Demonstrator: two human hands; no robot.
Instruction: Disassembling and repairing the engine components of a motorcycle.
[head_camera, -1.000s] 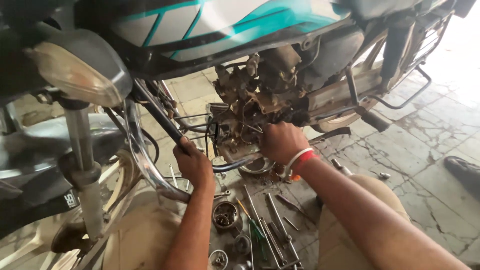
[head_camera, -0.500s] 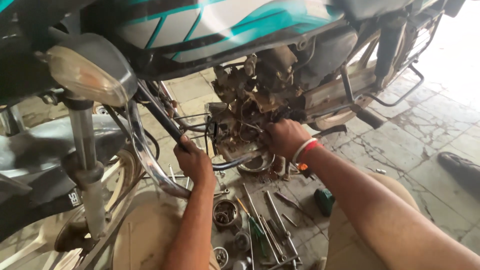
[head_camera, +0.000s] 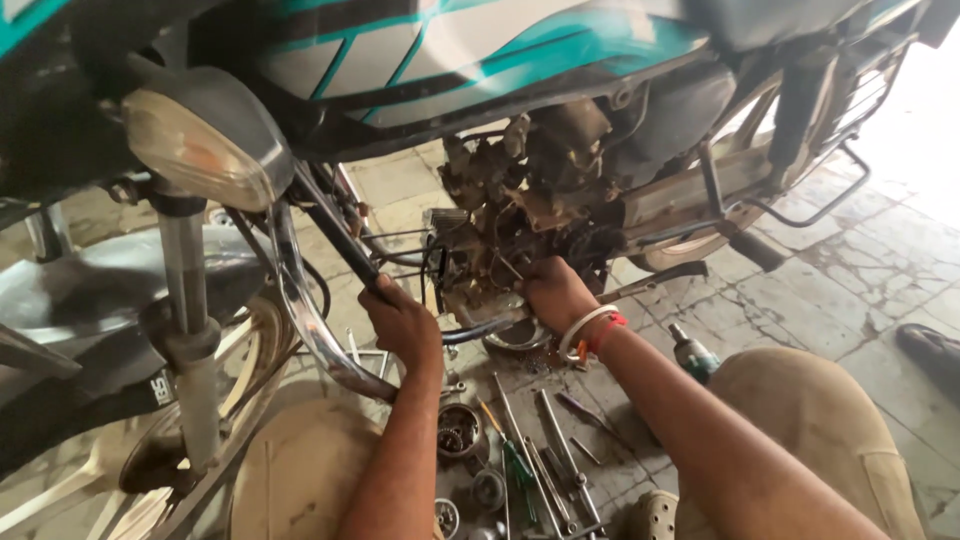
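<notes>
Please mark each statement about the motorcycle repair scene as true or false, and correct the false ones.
1. The right hand is at the engine. True.
2. The left hand holds a hammer. False: it grips a dark frame tube beside the chrome guard.
3. Tools lie on the floor between the knees. True.
4. The right wrist is bare. False: it wears white and red bands.

Engine (head_camera: 520, 210) under tank (head_camera: 450, 60); both hands at engine underside; loose tools (head_camera: 540, 450) on floor (head_camera: 850, 260) below, between knees.
</notes>
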